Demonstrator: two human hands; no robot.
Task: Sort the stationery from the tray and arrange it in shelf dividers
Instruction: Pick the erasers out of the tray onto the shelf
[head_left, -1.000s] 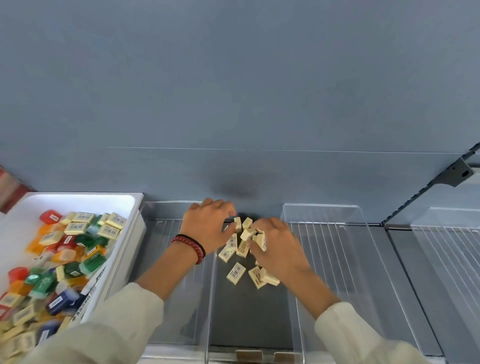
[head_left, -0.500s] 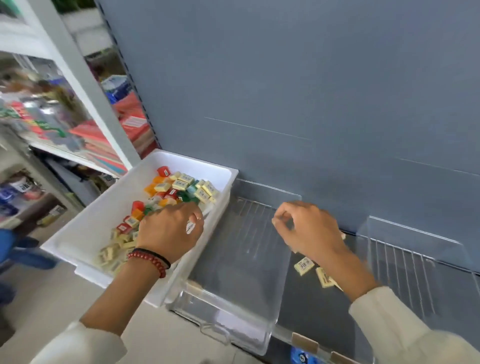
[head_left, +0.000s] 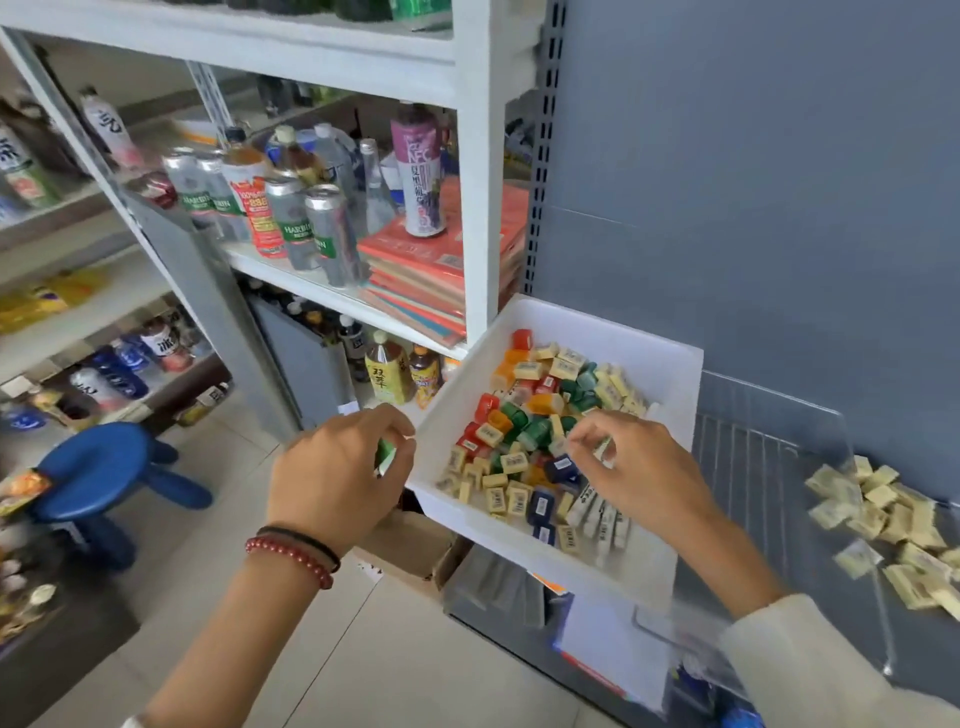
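**Pick one colour per trip**

The left hand (head_left: 337, 478) is curled round a green piece (head_left: 384, 457) just outside the tray (head_left: 613, 338). The right hand (head_left: 639, 467) pinches a pale piece (head_left: 602, 448) over the heap. Best to gather matching pieces, then fill the bare divider (head_left: 769, 457) beside the cream pile (head_left: 883, 504).

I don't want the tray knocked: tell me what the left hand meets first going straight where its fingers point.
Probably the white tray's left wall: the left hand, holding a green piece, points at it, though depth is unclear.

Green item (head_left: 385, 456) mostly hidden in left hand (head_left: 332, 478); eraser pile (head_left: 893, 525) cut by rt edge.
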